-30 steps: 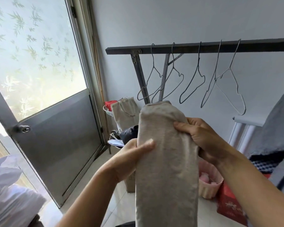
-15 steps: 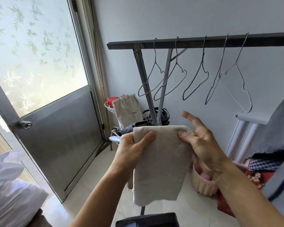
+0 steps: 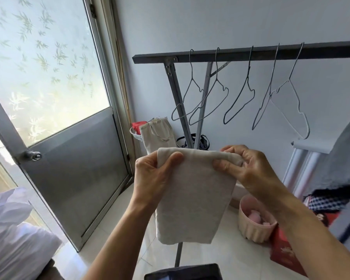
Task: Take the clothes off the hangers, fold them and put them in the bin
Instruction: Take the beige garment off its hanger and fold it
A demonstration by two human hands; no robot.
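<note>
- One folded cloth (image 3: 192, 195) hangs mid-air before the rail (image 3: 240, 54), long axis vertical, folded edge up, free end down.
- Left hand (image 3: 152, 174) pinches its top-left corner, thumb in front; right hand (image 3: 251, 170) pinches the top-right, fingers curled.
- Both equally near; cloth lies below the fingers.
- Hangers (image 3: 248, 77) behind: bare.

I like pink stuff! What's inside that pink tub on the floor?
Pale pink lumps lie in the pink tub; what they are is unclear. The arm of the right hand, gripping the folded cloth, covers its far side.
</note>
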